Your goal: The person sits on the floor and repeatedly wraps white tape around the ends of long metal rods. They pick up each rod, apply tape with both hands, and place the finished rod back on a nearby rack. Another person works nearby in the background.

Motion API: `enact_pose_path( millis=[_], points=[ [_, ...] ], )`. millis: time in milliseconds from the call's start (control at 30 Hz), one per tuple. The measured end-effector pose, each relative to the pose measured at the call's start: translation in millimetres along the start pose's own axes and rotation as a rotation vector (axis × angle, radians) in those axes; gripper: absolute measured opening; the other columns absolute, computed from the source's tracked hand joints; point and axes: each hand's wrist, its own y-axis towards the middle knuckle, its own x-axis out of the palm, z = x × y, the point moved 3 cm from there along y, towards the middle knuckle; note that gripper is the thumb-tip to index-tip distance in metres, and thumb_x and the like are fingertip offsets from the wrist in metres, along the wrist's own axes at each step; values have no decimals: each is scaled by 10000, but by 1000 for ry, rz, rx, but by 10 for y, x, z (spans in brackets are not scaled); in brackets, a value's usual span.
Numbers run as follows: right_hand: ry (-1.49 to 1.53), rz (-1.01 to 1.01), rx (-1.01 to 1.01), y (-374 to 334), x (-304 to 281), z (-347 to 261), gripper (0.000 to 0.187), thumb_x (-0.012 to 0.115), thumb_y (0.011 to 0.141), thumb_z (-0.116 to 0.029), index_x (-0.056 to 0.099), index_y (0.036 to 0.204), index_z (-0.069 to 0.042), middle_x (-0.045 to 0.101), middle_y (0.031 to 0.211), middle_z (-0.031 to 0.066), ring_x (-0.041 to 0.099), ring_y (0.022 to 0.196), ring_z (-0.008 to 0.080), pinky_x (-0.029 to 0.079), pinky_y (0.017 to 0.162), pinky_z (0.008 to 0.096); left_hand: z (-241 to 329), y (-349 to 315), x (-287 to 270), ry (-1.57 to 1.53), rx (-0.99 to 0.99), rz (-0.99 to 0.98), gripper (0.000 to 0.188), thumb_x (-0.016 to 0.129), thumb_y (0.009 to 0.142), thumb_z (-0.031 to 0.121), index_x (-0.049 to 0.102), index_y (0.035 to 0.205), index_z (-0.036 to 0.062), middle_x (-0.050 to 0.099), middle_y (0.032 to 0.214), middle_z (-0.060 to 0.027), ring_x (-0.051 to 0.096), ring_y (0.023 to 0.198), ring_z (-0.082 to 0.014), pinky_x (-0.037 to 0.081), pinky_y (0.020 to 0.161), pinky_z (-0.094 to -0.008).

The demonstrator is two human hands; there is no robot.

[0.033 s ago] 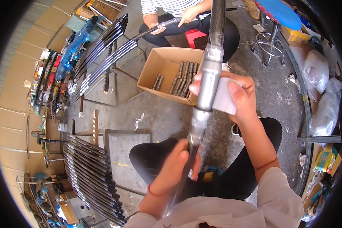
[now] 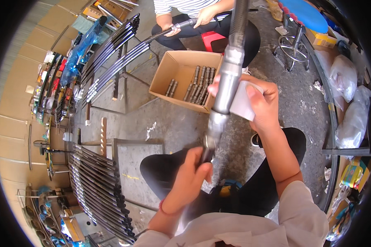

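Concrete floor underlies the work area, with dark rods racked in a row at the left, an arrangement that probably keeps them separate and within reach. One dark rod with a silver metal fitting is held aslant before the seated person, near an open cardboard box of similar fittings. Left hand is closed around the rod's lower end, apparently as support. Right hand pinches a white sheet beside the fitting, fingers passing behind it, likely for close contact. Compared with the earlier frame, the rod's upper length stands slightly farther right; the box is unmoved.
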Motion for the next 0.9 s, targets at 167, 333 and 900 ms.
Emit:
enact_pose_path(
  millis=[167,333,900],
  points=[
    [237,-120,-29,-5,-13,89,473,595,896,-300,615,1114,119,682,1055,219,685,973,297,551,864,372,78,-23,-25,-491,-305,-380,473,504,972,463,462,1128,18,448,571,-3,401,415,-83,355,405,-212],
    [312,-246,-53,-1,28,37,461,588,909,-297,622,1105,119,669,1085,222,685,967,301,550,865,388,198,11,26,-399,-175,-246,452,512,974,437,469,1128,14,470,597,-19,429,463,-89,375,447,-230],
    [307,-246,-50,-75,15,9,570,557,937,-329,522,1175,187,606,1152,279,665,995,364,545,878,461,-50,-53,108,-1111,-481,-661,536,521,922,560,511,1063,43,388,537,14,310,351,-42,253,299,-200]
  ],
)
